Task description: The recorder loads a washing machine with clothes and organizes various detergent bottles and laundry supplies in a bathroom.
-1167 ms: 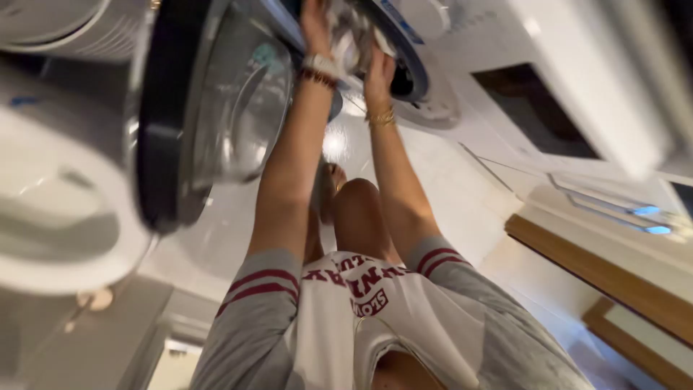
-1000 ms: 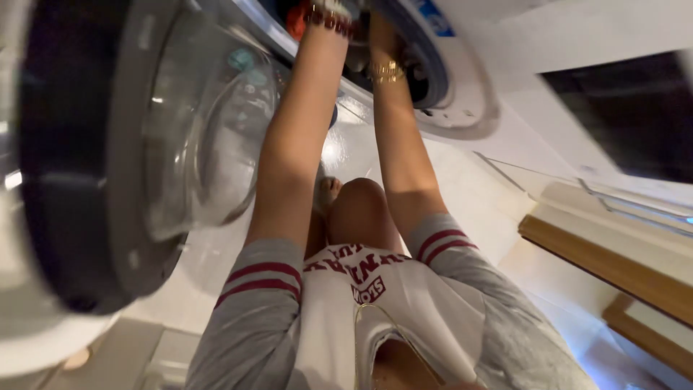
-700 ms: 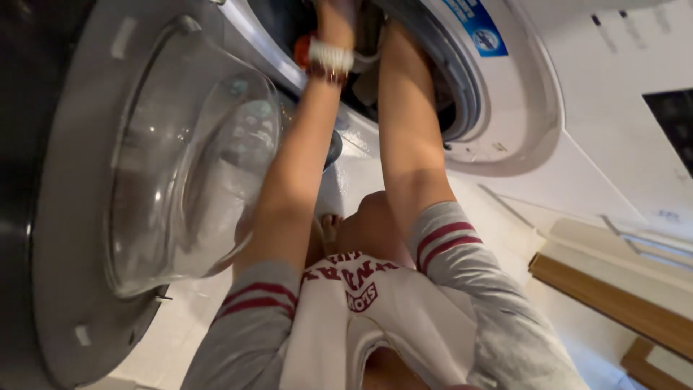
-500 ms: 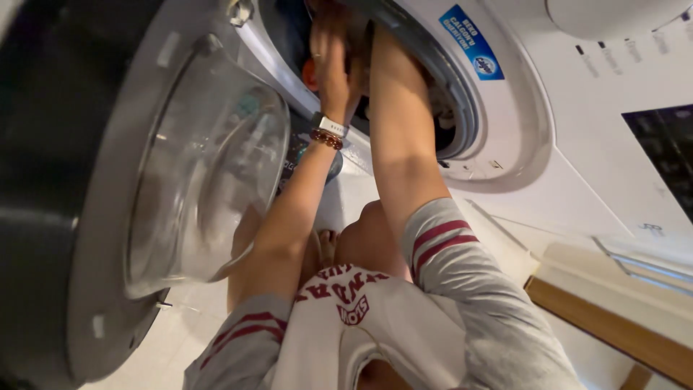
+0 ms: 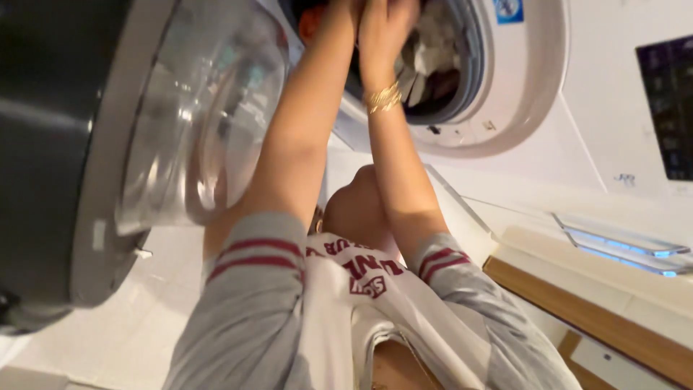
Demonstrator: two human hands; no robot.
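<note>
Both my arms reach up into the round opening of a white front-loading washing machine [image 5: 527,108]. My right hand [image 5: 386,25], with a gold bracelet at the wrist, is at the mouth of the drum against crumpled pale laundry [image 5: 433,50]. My left hand [image 5: 348,9] is beside it and mostly cut off by the top edge. An orange piece of cloth [image 5: 309,22] shows just left of my left wrist. The fingertips of both hands are hidden.
The machine's door [image 5: 202,123], with a bulging glass window and a grey ring, stands swung open at the left, close to my left arm. A dark panel [image 5: 668,108] is at the right, a wooden edge [image 5: 577,310] lower right, white floor [image 5: 137,325] below.
The view has shifted and the drum opening now sits higher. My right arm has drawn back out of the drum, its bracelet now visible. My left hand went further up, past the frame's edge.
</note>
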